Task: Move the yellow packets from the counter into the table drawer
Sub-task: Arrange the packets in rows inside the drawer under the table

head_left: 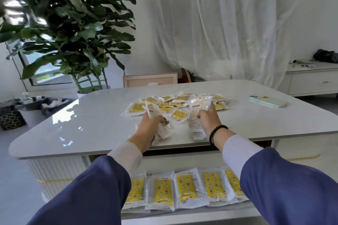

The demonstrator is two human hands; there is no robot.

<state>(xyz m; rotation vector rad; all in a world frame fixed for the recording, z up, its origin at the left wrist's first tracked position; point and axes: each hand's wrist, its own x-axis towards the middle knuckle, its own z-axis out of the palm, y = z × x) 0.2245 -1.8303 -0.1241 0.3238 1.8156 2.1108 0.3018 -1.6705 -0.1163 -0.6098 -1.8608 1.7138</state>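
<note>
Several yellow packets [165, 108] lie scattered in a loose pile on the white table top [91, 124]. My left hand [149, 129] grips a bunch of packets [155, 113] held with their white backs up. My right hand [208, 118] grips another bunch of packets [198, 107], also white side up. Below the table edge the drawer [182, 214] stands pulled out toward me, and a row of yellow packets [184, 188] lies in it, side by side. My sleeves hide both ends of that row.
A pale green phone [268, 101] lies on the table at the right. A large potted plant [73, 29] stands behind the table's left corner. A white cabinet [311, 80] is at the far right, and dark bins [36, 103] sit on the floor at left.
</note>
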